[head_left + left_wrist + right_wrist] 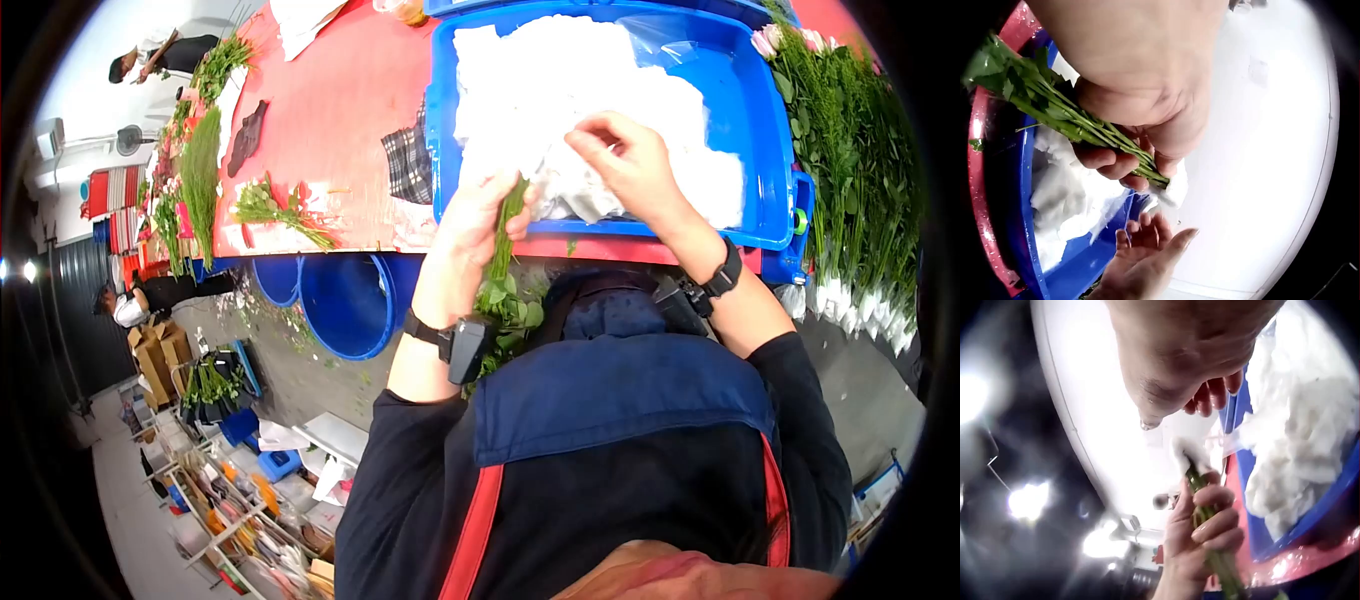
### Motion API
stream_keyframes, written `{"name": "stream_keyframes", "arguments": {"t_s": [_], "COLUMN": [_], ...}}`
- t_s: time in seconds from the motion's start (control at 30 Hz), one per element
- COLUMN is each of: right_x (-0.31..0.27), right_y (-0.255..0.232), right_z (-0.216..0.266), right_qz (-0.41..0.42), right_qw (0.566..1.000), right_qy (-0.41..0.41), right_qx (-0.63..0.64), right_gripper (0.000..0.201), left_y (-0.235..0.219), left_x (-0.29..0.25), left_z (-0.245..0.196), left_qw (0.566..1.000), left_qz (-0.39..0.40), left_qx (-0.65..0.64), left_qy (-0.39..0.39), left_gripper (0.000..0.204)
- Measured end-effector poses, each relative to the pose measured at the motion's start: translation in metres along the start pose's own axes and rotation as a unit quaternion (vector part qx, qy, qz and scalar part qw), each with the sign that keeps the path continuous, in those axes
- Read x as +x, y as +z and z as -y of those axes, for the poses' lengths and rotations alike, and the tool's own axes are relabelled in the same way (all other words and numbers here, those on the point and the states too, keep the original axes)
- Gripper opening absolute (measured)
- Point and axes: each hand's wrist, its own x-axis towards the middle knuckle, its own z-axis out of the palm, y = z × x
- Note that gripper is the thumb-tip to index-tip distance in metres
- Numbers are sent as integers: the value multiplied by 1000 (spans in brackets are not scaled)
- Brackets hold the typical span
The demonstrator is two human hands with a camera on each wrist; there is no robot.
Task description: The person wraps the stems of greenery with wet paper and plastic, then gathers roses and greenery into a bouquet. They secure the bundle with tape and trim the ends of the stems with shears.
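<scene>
My left hand grips a bundle of green stems, leaves hanging down toward my apron. In the left wrist view, a tuft of white wet cotton sits at the cut ends of the stems, just past the thumb. My right hand hovers over the blue bin, fingers loosely bent and nothing visible in them. The left wrist view shows that right hand palm up, apart from the stem ends. A heap of white cotton fills much of the bin.
Tied bunches of pink roses and greenery lie right of the bin. On the red-covered table are a checked cloth and a small leafy bunch. Blue buckets stand below its edge. Other people are at the far left.
</scene>
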Motion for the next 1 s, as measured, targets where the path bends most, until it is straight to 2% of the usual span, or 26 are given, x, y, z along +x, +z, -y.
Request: {"name": "stream_keyframes", "arguments": {"t_s": [0.03,0.07,0.17,0.37,0.47,0.5,0.57,0.6,0.67,0.7,0.73,0.83,0.87,0.97,1.0], "right_x": [3,5,2,-3,-6,-6,-5,-3,-6,-9,-15,-16,-13,-11,-8], "right_y": [8,12,-4,5,4,0,-11,-14,-3,4,12,21,16,4,-3], "right_z": [-2,-1,-7,-31,-42,-39,-28,-20,-22,-21,-17,-36,-40,-38,-34], "right_qz": [12,52,74,106,137,86,-11,-12,37,61,104,151,166,27,27], "right_qw": [1000,996,983,941,977,993,995,991,950,915,887,841,856,961,986], "right_qy": [15,75,74,126,68,39,-21,-34,-176,-246,-241,-233,-209,-112,-44], "right_qx": [14,8,152,295,146,66,-95,-129,-255,-314,-381,-465,-443,-250,-160], "right_gripper": [28,24,20,19,17,16,14,17,21,23,23,18,16,18,16], "left_y": [7,9,25,15,5,2,-11,-16,-19,-19,-19,-24,-24,-22,-21], "left_x": [-1,-3,-3,-8,-12,-13,-13,-15,-17,-18,-19,-20,-21,-28,-29], "left_z": [2,3,9,8,7,7,6,5,4,4,4,5,4,2,4], "left_qw": [999,997,993,997,997,996,993,992,989,987,985,984,984,986,987], "left_qz": [-25,-50,-68,-26,-35,-43,-64,-71,-89,-100,-111,-111,-107,-102,-100], "left_qx": [30,60,85,65,67,65,81,84,90,91,93,113,117,111,100], "left_qy": [8,17,36,14,23,31,52,65,82,86,90,80,80,76,76], "left_gripper": [23,20,19,26,27,26,25,26,26,26,27,26,26,26,26]}}
